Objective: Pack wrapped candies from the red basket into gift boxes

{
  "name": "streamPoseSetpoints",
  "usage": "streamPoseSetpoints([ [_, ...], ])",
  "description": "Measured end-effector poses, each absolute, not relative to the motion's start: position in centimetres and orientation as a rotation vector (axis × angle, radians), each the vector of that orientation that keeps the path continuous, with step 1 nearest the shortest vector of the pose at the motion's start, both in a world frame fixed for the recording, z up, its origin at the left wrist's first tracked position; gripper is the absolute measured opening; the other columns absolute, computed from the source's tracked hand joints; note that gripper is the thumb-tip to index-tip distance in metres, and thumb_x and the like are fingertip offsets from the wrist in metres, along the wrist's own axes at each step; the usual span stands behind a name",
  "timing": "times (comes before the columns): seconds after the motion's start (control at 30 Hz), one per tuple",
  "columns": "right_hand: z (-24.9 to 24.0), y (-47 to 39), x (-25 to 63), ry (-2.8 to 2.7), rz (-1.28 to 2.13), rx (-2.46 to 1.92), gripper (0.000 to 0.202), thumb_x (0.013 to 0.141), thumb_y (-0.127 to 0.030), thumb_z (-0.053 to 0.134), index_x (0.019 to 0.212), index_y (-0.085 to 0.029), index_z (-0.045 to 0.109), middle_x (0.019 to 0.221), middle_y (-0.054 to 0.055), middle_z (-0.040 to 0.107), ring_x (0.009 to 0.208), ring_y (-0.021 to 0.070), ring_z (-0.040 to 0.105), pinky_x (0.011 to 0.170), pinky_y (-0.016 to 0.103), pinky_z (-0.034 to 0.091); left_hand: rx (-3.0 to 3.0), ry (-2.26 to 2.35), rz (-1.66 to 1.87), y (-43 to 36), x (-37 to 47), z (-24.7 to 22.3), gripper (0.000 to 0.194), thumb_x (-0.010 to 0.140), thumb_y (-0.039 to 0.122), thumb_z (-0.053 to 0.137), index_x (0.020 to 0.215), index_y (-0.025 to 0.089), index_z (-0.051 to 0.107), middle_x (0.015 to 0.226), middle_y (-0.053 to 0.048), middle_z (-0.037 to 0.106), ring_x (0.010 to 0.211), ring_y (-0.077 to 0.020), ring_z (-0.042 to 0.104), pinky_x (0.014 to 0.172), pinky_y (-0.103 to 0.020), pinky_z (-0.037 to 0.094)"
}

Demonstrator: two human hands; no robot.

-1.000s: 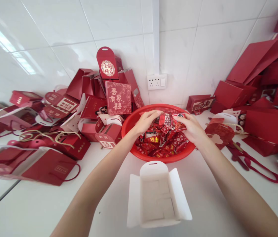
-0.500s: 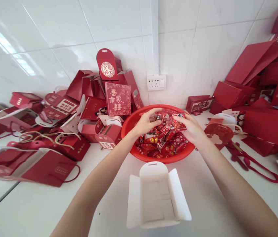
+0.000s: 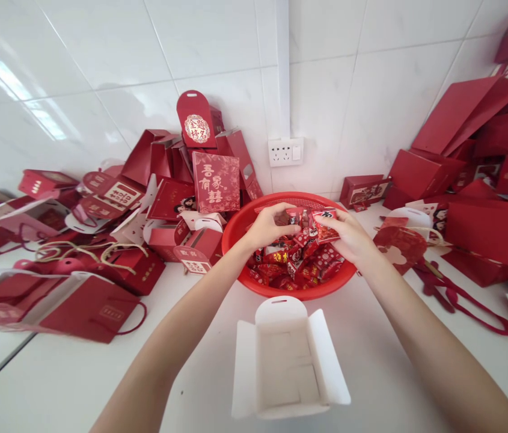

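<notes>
The right hand point(image 3: 350, 240) pinches a red packet point(image 3: 324, 225) over the basket point(image 3: 290, 293); the left point(image 3: 270, 228) curls, fingers parted, among wrapped sweets point(image 3: 299, 258) inside it, its grip unclear. In front of the basket, there's the open white box point(image 3: 287, 367) on the worktop point(image 3: 204, 367).

Your right hand point(image 3: 353, 239) held a red packet point(image 3: 326, 225) over the basket point(image 3: 290, 293), while your left hand point(image 3: 268, 230) was curved over the sweets point(image 3: 310, 258) inside it, thumb and fingers apart. The white-lined box point(image 3: 287, 367) stood open just in front of the basket, on your side of the table point(image 3: 208, 361), its flaps spread. Red gift boxes point(image 3: 216, 181) were heaped to the left and right, and a socket point(image 3: 285, 151) sat on the tiled wall point(image 3: 217, 42) behind.
</notes>
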State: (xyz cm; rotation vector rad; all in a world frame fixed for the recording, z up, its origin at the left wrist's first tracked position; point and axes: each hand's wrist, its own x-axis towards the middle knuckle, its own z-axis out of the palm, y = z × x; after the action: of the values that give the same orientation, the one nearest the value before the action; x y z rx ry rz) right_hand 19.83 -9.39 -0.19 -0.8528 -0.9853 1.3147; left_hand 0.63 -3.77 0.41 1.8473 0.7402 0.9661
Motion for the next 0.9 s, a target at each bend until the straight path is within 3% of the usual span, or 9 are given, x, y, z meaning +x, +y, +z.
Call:
streamPoseSetpoints([
  [0.23, -0.17, -9.41, 19.82, -1.027, 1.389, -0.838, 0.039, 0.053, -0.041, 0.095, 0.082, -0.021, 0.076, 0.077, 0.000, 0.075, 0.070, 0.0188, 0.069, 0.072, 0.033, 0.058, 1.819, 0.750, 0.900, -4.09, 0.73, 0.70, 0.051, 0.063, 0.028, 0.086, 0.108, 0.014, 0.067, 0.095, -0.004, 0.072, 0.079, -0.0170, 0.068, 0.075, -0.031, 0.057],
  [0.4, -0.25, -9.41, 19.87, -1.042, 1.370, -0.865, 0.037, 0.056, -0.042, 0.093, 0.082, -0.021, 0.076, 0.077, 0.001, 0.075, 0.070, 0.0196, 0.069, 0.069, 0.033, 0.056, 1.855, 0.707, 0.880, -4.34, 0.86, 0.85, 0.052, 0.070, 0.044, 0.084, 0.109, 0.013, 0.068, 0.108, -0.008, 0.072, 0.085, -0.0187, 0.069, 0.075, -0.029, 0.056],
  [0.53, -0.26, -9.37, 19.81, -1.020, 1.333, -0.864, 0.033, 0.057, -0.040, 0.093, 0.077, -0.021, 0.075, 0.072, 0.000, 0.074, 0.070, 0.0184, 0.068, 0.070, 0.031, 0.054, 1.876, 0.712, 0.895, -4.28, 0.89, 0.86, 0.048, 0.078, 0.054, 0.075, 0.100, 0.012, 0.070, 0.094, -0.007, 0.073, 0.079, -0.0176, 0.068, 0.075, -0.030, 0.056],
  [0.67, -0.28, -9.25, 19.76, -0.960, 1.260, -0.856, 0.030, 0.055, -0.037, 0.092, 0.075, -0.022, 0.074, 0.069, -0.002, 0.073, 0.066, 0.0170, 0.066, 0.068, 0.030, 0.053, 1.846, 0.705, 0.880, -4.04, 0.87, 0.78, 0.035, 0.081, 0.044, 0.073, 0.096, 0.012, 0.072, 0.086, -0.006, 0.075, 0.074, -0.0166, 0.069, 0.074, -0.029, 0.057],
  [0.8, -0.31, -9.11, 19.80, -0.873, 1.202, -0.847, 0.029, 0.055, -0.037, 0.091, 0.072, -0.023, 0.072, 0.072, -0.002, 0.073, 0.067, 0.0172, 0.066, 0.068, 0.030, 0.052, 1.859, 0.751, 0.797, -3.56, 0.88, 0.31, 0.014, 0.077, 0.021, 0.065, 0.085, 0.014, 0.074, 0.078, -0.003, 0.076, 0.072, -0.0161, 0.070, 0.072, -0.027, 0.058],
  [0.9, -0.25, -9.05, 19.83, -0.849, 1.194, -0.862, 0.031, 0.055, -0.039, 0.091, 0.070, -0.023, 0.069, 0.070, -0.002, 0.072, 0.066, 0.0182, 0.065, 0.067, 0.032, 0.052, 1.842, 0.828, 0.622, -3.41, 0.81, -0.02, 0.018, 0.071, 0.012, 0.057, 0.075, 0.014, 0.074, 0.068, -0.003, 0.075, 0.064, -0.0146, 0.070, 0.065, -0.024, 0.057],
])
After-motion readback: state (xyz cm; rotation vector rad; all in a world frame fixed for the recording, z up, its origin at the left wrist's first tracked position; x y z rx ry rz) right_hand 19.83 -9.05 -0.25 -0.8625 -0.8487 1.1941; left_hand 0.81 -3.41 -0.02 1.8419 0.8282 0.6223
